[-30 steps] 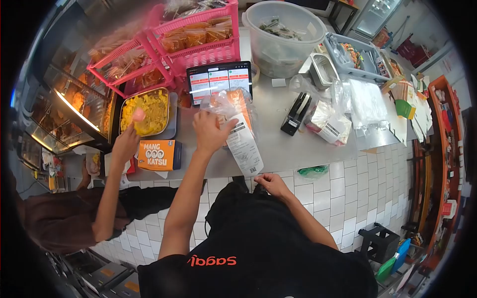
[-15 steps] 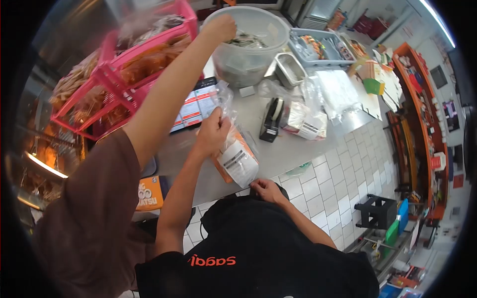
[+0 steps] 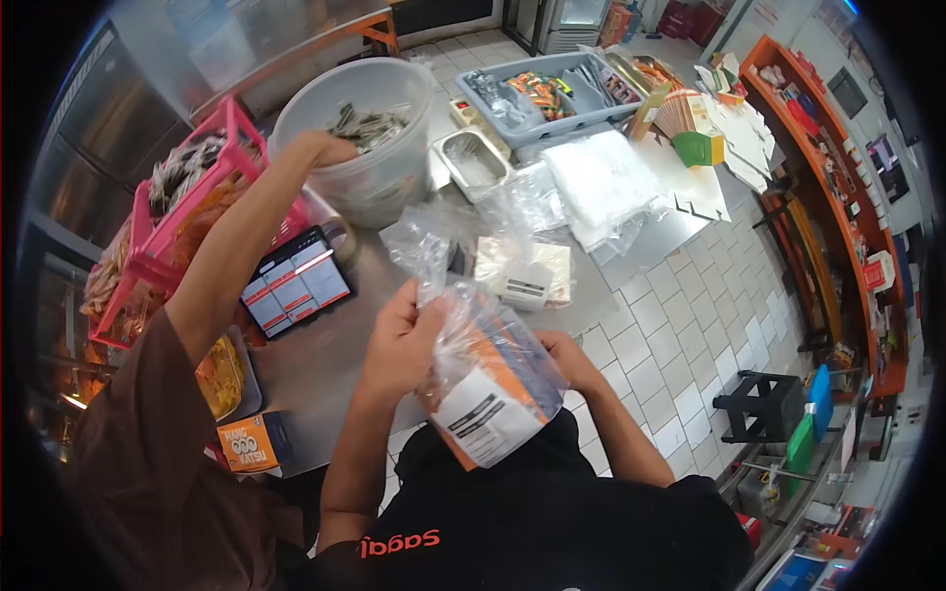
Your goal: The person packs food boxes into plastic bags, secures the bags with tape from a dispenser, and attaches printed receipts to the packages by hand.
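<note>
A clear plastic bag [image 3: 463,330] with an orange box inside and a white printed label [image 3: 490,419] on its front is held up near my body. Fingers of my left hand [image 3: 406,335] are wrapped round the gathered neck of the bag. At the bag's right side, my right hand [image 3: 570,361] touches or grips its edge; its fingertips are partly hidden behind the plastic. Beyond the bag lies a wrapped pack of pale items [image 3: 522,274] on the metal table [image 3: 379,286].
A co-worker's arm [image 3: 232,231] reaches from the left into a large clear tub [image 3: 370,167]. A tablet [image 3: 296,283], pink baskets [image 3: 163,222], an orange box [image 3: 251,443], a metal container [image 3: 473,163], a blue-grey tray [image 3: 552,98] and plastic bags [image 3: 601,182] stand around.
The bag with the orange box has been lifted off the table and turned. My right hand has moved up to its side. The co-worker's arm has reached across to the tub.
</note>
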Demonstrator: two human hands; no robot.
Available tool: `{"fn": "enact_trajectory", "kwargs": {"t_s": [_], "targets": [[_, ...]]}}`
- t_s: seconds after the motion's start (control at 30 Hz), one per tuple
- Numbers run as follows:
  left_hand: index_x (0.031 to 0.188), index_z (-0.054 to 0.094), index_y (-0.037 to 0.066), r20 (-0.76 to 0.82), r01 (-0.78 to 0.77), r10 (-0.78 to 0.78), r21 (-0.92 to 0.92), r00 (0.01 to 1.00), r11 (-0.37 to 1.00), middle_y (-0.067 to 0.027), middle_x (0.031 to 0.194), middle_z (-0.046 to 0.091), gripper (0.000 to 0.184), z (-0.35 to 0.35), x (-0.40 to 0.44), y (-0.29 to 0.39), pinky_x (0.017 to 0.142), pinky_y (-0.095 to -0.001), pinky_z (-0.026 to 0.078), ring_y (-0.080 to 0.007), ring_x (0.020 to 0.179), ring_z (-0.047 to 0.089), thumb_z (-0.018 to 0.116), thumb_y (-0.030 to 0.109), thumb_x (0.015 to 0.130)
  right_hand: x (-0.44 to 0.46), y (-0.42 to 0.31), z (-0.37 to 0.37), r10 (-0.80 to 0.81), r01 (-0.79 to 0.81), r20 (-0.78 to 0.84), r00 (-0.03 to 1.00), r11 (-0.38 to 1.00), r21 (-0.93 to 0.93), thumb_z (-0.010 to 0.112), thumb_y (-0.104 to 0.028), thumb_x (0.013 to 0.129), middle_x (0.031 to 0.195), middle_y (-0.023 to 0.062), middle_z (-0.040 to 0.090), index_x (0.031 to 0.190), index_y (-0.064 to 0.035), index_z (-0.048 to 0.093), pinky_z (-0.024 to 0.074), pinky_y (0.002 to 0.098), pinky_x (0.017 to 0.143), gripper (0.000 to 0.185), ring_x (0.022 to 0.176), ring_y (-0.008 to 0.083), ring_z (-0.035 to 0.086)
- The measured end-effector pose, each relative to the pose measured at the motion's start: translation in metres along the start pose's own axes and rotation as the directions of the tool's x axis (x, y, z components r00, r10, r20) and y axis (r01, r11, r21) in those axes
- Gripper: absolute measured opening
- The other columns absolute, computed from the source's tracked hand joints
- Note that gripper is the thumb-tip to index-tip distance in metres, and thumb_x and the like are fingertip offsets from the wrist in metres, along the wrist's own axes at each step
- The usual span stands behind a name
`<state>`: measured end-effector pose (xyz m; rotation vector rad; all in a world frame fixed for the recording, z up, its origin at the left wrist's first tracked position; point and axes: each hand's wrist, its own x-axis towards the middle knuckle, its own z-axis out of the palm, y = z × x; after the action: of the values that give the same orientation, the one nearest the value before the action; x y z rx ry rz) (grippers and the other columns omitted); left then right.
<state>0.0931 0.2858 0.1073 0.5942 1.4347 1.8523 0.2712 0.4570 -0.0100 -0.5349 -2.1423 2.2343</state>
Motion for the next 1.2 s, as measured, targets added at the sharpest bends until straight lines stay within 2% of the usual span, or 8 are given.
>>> {"fn": "enact_trajectory", "kwargs": {"t_s": [0.2, 0.5, 0.6, 0.67, 0.9, 0.97, 1.07, 1.2], "targets": [[0.084, 0.048, 0.002, 0.240, -0.226, 0.126, 0.453, 0.963, 0.862, -0.0041, 0.068, 0.050, 0.016, 0.129, 0.068, -0.026, 0.052, -0.0288, 0.037, -0.0074, 0.060, 0.047, 0.057, 0.012, 0.093, -0.041, 0.023, -0.148, 0.120, -0.118, 0.040, 0.992, 0.775, 0.621, 0.064, -0.043, 0.092, 0.119, 0.0087, 0.061, 0.137, -0.0027, 0.045, 0.0463, 0.0271, 0.088, 0.063, 0.111, 0.0145, 0.055], [0.080, 0.053, 0.002, 0.423, -0.423, 0.203, 0.530, 0.883, 0.735, -0.0137, 0.068, 0.051, 0.021, 0.229, 0.068, -0.081, 0.056, -0.0377, 0.040, -0.0279, 0.061, 0.052, 0.062, 0.017, 0.091, -0.066, 0.030, -0.275, 0.004, 0.002, 0.139, 0.990, 0.999, -0.044, 0.077, -0.045, 0.077, 0.137, 0.0122, 0.048, 0.146, -0.0009, 0.033, 0.0423, 0.0379, 0.100, 0.093, 0.123, 0.0240, 0.049], [0.075, 0.054, 0.000, 0.276, -0.244, 0.092, 0.588, 0.957, 0.771, -0.0180, 0.067, 0.055, 0.020, 0.210, 0.035, -0.077, 0.055, -0.0420, 0.042, -0.0334, 0.058, 0.054, 0.064, 0.013, 0.087, -0.016, -0.018, -0.248, 0.332, -0.150, 0.529, 0.781, 0.922, -0.357, 0.073, -0.039, 0.083, 0.132, 0.0147, 0.055, 0.144, -0.0050, 0.041, 0.0418, 0.0368, 0.101, 0.077, 0.120, 0.0233, 0.052], [0.077, 0.057, -0.001, 0.035, -0.027, 0.008, 0.598, 0.999, 0.801, -0.0165, 0.068, 0.057, 0.020, 0.187, 0.021, -0.081, 0.054, -0.0394, 0.042, -0.0283, 0.056, 0.055, 0.063, 0.014, 0.089, 0.025, 0.001, -0.215, 0.239, -0.170, 0.654, 0.717, 0.971, -0.169, 0.067, -0.045, 0.087, 0.127, 0.0128, 0.058, 0.136, 0.0002, 0.049, 0.0401, 0.0325, 0.101, 0.069, 0.118, 0.0202, 0.052], [0.085, 0.059, -0.003, -0.499, 0.217, 0.127, 0.573, 0.857, 0.790, -0.0111, 0.072, 0.061, 0.023, 0.105, 0.013, -0.120, 0.058, -0.0356, 0.044, -0.0219, 0.061, 0.059, 0.061, 0.017, 0.094, 0.080, -0.040, -0.146, 0.383, -0.001, 0.486, 0.786, 0.786, -0.618, 0.061, -0.051, 0.087, 0.124, 0.0173, 0.060, 0.125, -0.0038, 0.058, 0.0438, 0.0375, 0.095, 0.060, 0.111, 0.0313, 0.056], [0.104, 0.057, -0.005, -0.503, 0.248, 0.125, 0.609, 0.855, 0.753, -0.0164, 0.096, 0.062, 0.029, 0.090, 0.009, -0.125, 0.079, -0.0375, 0.046, -0.0252, 0.091, 0.061, 0.064, 0.020, 0.092, 0.081, -0.048, -0.141, 0.437, -0.045, 0.369, 0.820, 0.692, -0.721, 0.064, -0.048, 0.085, 0.124, 0.0186, 0.059, 0.123, -0.0046, 0.059, 0.0446, 0.0393, 0.093, 0.058, 0.111, 0.0345, 0.055], [0.128, 0.043, -0.007, -0.468, 0.211, 0.487, 0.845, 0.737, 0.491, -0.0220, 0.125, 0.050, 0.056, 0.101, -0.019, -0.142, 0.102, -0.0418, 0.034, -0.0310, 0.120, 0.045, 0.068, 0.026, 0.090, 0.103, -0.024, -0.139, -0.418, 0.272, -0.048, 0.907, 0.670, -0.691, 0.073, -0.042, 0.078, 0.129, 0.0189, 0.055, 0.126, -0.0100, 0.057, 0.0433, 0.0437, 0.096, 0.060, 0.121, 0.0360, 0.049], [0.140, 0.025, -0.004, -0.723, 0.332, -0.236, -0.010, 0.649, 0.943, -0.0200, 0.135, 0.042, 0.065, 0.111, -0.047, -0.188, 0.107, -0.0399, 0.033, -0.0276, 0.128, 0.041, 0.061, 0.028, 0.096, 0.136, 0.031, -0.148, -0.431, 0.361, 0.083, 0.899, 0.620, -0.697, 0.073, -0.048, 0.077, 0.127, 0.0201, 0.056, 0.134, -0.0112, 0.051, 0.0407, 0.0448, 0.100, 0.071, 0.122, 0.0376, 0.049]]}}
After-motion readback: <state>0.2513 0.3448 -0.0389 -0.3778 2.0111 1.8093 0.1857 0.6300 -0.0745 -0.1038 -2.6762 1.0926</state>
